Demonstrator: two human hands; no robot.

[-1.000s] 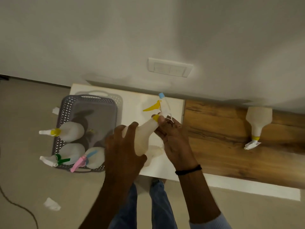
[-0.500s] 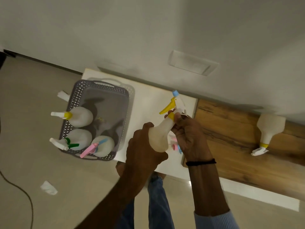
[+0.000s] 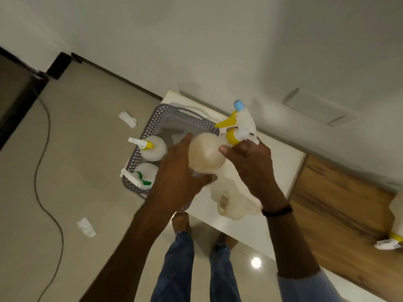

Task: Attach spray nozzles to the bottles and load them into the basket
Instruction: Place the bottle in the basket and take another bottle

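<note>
I hold a translucent white spray bottle (image 3: 205,153) in the air above the table. My left hand (image 3: 176,177) grips its round body from below. My right hand (image 3: 248,158) pinches the neck just under the yellow collar of its white nozzle (image 3: 239,123), which has a yellow trigger and a blue tip. The grey perforated basket (image 3: 152,125) sits at the left end of the white table (image 3: 281,158). Two bottles show in it, one with a yellow collar (image 3: 150,147) and one with a green trigger (image 3: 141,177). An uncapped bottle (image 3: 231,201) lies on the table under my hands.
A wooden surface (image 3: 340,205) adjoins the table on the right, with another capped bottle (image 3: 392,238) at the frame edge. Crumpled white scraps (image 3: 86,226) and a black cable (image 3: 41,171) lie on the floor. The wall stands close behind. My legs are below the table edge.
The view has swung left and tilted. My hands carried the bottle left towards the basket, and my left arm now hides the pink-triggered bottle in it.
</note>
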